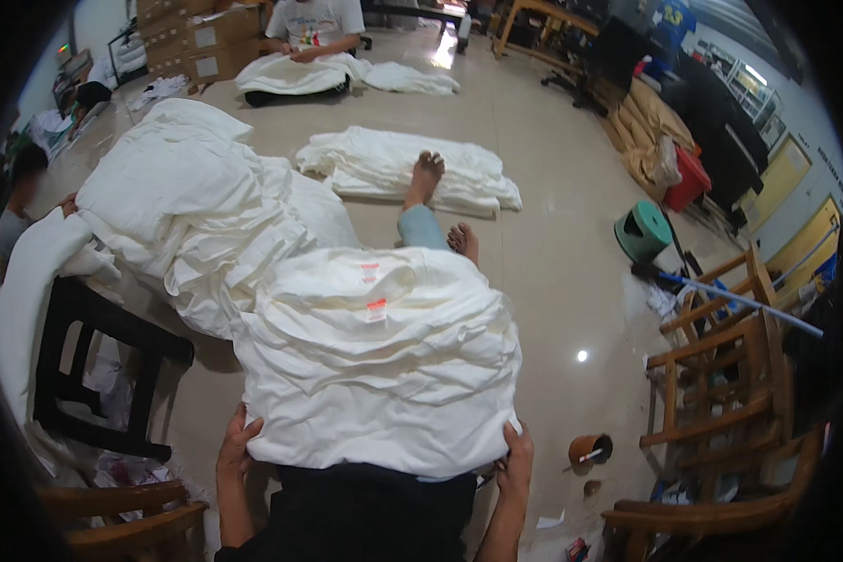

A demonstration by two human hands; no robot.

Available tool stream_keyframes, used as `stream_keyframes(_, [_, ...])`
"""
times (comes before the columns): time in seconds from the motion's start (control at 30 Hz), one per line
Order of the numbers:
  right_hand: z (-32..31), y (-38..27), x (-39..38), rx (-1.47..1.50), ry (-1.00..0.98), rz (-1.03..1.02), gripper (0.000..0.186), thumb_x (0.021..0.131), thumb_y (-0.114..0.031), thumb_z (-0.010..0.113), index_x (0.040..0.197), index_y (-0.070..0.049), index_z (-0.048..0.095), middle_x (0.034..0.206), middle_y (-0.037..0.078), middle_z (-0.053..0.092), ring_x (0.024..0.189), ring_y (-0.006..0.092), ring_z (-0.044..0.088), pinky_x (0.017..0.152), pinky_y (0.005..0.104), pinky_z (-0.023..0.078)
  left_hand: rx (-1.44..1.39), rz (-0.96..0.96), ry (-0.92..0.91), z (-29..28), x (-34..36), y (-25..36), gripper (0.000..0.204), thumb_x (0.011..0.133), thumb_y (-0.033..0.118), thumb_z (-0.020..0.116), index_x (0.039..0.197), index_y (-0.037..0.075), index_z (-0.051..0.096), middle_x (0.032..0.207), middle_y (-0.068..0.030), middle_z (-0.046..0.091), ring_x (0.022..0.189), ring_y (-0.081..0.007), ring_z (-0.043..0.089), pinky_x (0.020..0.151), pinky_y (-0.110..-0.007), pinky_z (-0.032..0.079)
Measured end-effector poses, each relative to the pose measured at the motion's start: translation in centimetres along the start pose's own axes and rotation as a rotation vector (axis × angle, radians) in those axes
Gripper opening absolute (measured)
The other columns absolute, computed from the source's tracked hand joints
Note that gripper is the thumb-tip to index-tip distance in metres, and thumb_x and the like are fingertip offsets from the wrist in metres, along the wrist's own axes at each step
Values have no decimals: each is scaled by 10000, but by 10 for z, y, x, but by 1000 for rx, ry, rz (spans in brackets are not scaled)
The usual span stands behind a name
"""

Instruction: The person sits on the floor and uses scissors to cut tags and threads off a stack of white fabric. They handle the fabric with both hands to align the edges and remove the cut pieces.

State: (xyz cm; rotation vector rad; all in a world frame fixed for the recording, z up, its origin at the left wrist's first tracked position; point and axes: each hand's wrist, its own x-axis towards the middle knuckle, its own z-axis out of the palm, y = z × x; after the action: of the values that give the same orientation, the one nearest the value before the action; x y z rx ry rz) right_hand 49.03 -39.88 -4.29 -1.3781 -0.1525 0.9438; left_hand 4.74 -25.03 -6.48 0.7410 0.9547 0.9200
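Across my lap lies a layered pile of white shirts (384,375), wrinkled on top, with small red-and-white labels (376,309) showing near the far edge. My left hand (236,442) grips the pile's near left corner, fingers closed on the cloth. At the near right corner my right hand (515,456) pinches the cloth edge. Just beyond, to the left, rises a large loose heap of white garments (183,178) that touches the pile. Farther off, a flatter stack of white garments (356,155) rests on the floor, with my bare foot (427,173) over it.
A black stool (150,393) stands at the left. Wooden chairs (754,421), a green stool (642,234) and a brown pot (585,450) are on the right. A co-worker (318,23) handles white cloth at the back; another person (19,211) sits at far left.
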Motion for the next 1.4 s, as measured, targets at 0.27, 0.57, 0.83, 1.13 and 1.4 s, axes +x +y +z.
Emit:
stream_keyframes(0.27, [36,-98,-39,148,-150,-384,475,897,-119,654,1335,-36,490,1265,144,554,1168,267,560,990,395,485,-37,421,138,93,-6,127,625,915,147,625,1456,38,331,1269,-150,548,1139,-221,570,973,-346,478])
stream_keyframes(0.57, [59,-234,-73,165,115,-827,288,979,-286,560,1138,-46,575,1023,91,626,943,187,633,831,356,538,-25,881,-123,142,-22,269,501,994,148,494,1448,-5,349,1162,-120,622,988,-107,615,872,-249,492])
stream_keyframes(0.83, [52,-270,-10,-139,-3,-548,137,975,-197,582,915,-74,590,803,-2,573,742,78,566,696,254,488,110,412,-55,166,79,260,334,972,145,541,1286,31,524,988,-63,647,847,-101,627,770,-237,502])
stream_keyframes(1.13, [5,-277,-30,-236,83,-792,199,978,-244,587,973,-48,555,888,27,563,792,103,541,715,281,466,119,692,-3,205,52,270,358,1010,170,487,1302,-38,477,1073,-125,650,905,-121,647,787,-223,514])
stream_keyframes(1.4, [-49,-130,-18,-548,153,-46,151,907,-199,688,901,-81,593,741,-31,531,582,39,436,468,214,320,746,451,309,90,40,56,393,1003,142,487,1355,-21,423,1230,-151,580,1127,-220,569,983,-341,437])
